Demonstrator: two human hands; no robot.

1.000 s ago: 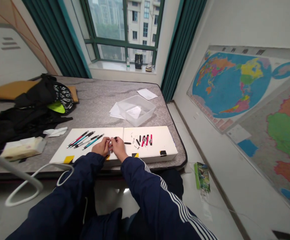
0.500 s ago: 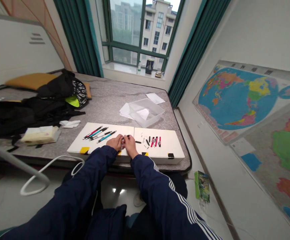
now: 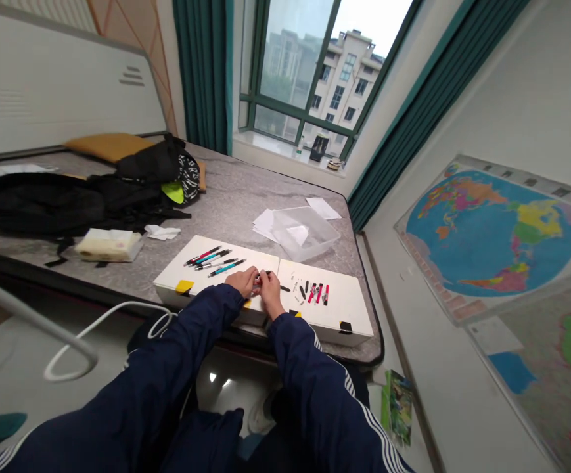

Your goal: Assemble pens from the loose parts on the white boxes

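Head view, both hands (image 3: pixel 256 286) together, fingers bent, forearms (image 3: pixel 246 348) converging.

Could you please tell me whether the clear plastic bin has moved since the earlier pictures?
No: judged against the grey mattress, the clear plastic bin keeps its place beyond the white boxes; only the camera's view has shifted.

Bed mattress (image 3: pixel 236 190), gray marbled, dark edging, white headboard (image 3: pixel 63 85) on the left. Green-framed window (image 3: pixel 299 118) past the far side; daylight, pale sky, apartment blocks outside. Teal curtains (image 3: pixel 206 79) either side, white sill (image 3: pixel 270 143) below. Right wall (image 3: pixel 551 85) white, world map (image 3: pixel 492 230) up, second map (image 3: pixel 556 348) partly in view beside it. Floor (image 3: pixel 14 348) pale, glossy, light reflecting off it.
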